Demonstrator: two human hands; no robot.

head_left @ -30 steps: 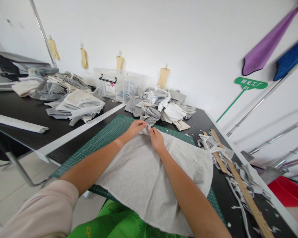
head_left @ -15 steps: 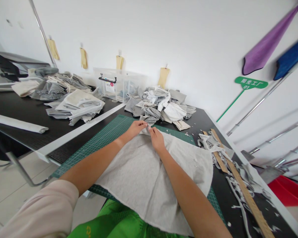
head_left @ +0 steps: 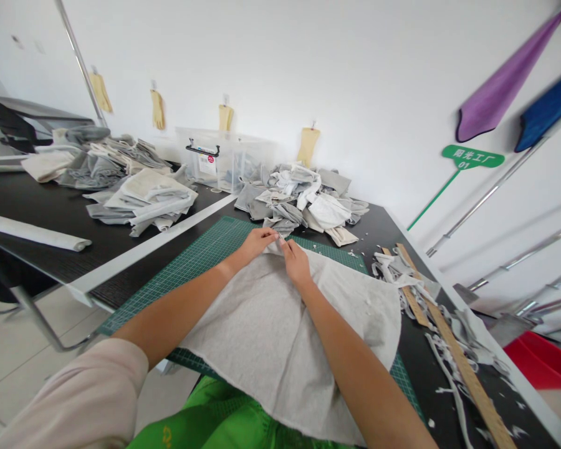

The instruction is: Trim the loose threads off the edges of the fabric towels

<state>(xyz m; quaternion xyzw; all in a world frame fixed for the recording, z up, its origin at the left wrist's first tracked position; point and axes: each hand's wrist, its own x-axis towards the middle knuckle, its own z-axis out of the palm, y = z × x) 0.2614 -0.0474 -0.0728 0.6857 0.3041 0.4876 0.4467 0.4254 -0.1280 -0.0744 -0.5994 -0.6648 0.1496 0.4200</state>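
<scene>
A light grey cloth (head_left: 257, 330) lies spread over the green cutting mat (head_left: 168, 299), its near edge hanging down over the front. At its far edge my left hand (head_left: 258, 243) pinches the fabric between thumb and fingers. Close beside it, my right hand (head_left: 295, 259) is closed on the same edge, the fingertips of both hands almost meeting. Whether a small thing sits between the fingertips is too fine to make out. Small white lint bits dot the cloth's right part.
Heaped fabric pieces (head_left: 308, 199) lie beyond the mat, with another fabric pile (head_left: 144, 193) to the left. A clear plastic bin (head_left: 206, 163) stands against the wall. Wooden rulers (head_left: 449, 349) and fabric scraps (head_left: 397, 268) line the right side. A rolled cloth (head_left: 32, 232) lies far left.
</scene>
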